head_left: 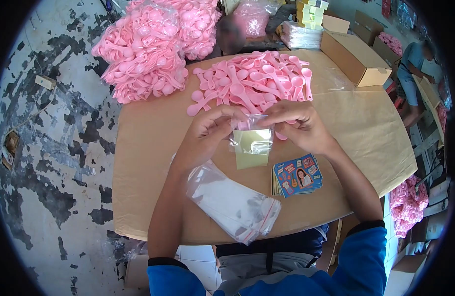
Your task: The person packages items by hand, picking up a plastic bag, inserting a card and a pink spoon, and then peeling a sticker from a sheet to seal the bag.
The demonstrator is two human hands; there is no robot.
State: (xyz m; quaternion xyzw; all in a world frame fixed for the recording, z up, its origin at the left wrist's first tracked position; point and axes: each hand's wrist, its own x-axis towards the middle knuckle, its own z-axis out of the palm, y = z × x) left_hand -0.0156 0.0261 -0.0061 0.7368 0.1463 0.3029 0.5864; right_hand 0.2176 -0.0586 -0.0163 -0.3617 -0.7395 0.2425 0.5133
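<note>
Between my two hands is a small clear plastic bag [266, 138], pinched near its upper corners. My left hand [205, 133] has its left corner between thumb and fingers, and my right hand [306, 127] grips the right one. A pale yellow-green card [252, 159] overlaps the bag, its lower part reaching below the shiny plastic. Under my left forearm lies a stack of flat clear bags [232, 200] with red-lined edges. Below my right hand sits a stack of blue printed cards [297, 176]. Just beyond my fingers spreads a pile of pink plastic spoons [252, 81].
Big clear sacks of pink spoons [143, 49] stand at the back left of the brown paper-covered table [148, 148]. An open cardboard box [356, 59] is at the back right. One person [231, 34] is behind the table; another person [415, 66] works at far right.
</note>
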